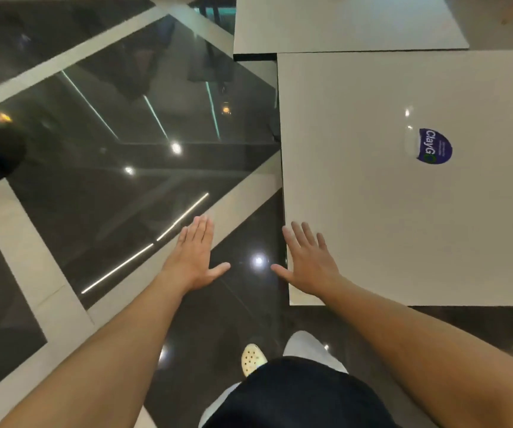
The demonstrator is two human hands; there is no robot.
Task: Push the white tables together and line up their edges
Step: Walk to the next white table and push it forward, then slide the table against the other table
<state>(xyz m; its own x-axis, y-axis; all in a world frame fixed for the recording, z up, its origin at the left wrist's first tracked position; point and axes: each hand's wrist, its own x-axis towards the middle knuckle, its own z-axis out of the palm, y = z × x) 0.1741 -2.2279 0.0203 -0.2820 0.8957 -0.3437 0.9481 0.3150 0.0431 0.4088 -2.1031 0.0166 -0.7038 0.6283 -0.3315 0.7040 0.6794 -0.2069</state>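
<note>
Two bare forearms reach out over a glossy dark floor (110, 180) banded with pale strips, above a cream perforated shoe (252, 358). On the left, the left hand (195, 257) hangs flat and spread above the floor, touching nothing and well clear of any table. To its right, the right hand (309, 264) lies palm-down with fingers fanned on the near left corner of the near white table (403, 227), thumb hanging off its left edge. That table, marked by a blue round sticker (434, 146), meets the far white table (341, 23) along its far edge, but its left edge sits to the right of the far table's left edge, leaving a visible step. Closing that step likely calls for a leftward shift, and the right hand is much the nearer.
</note>
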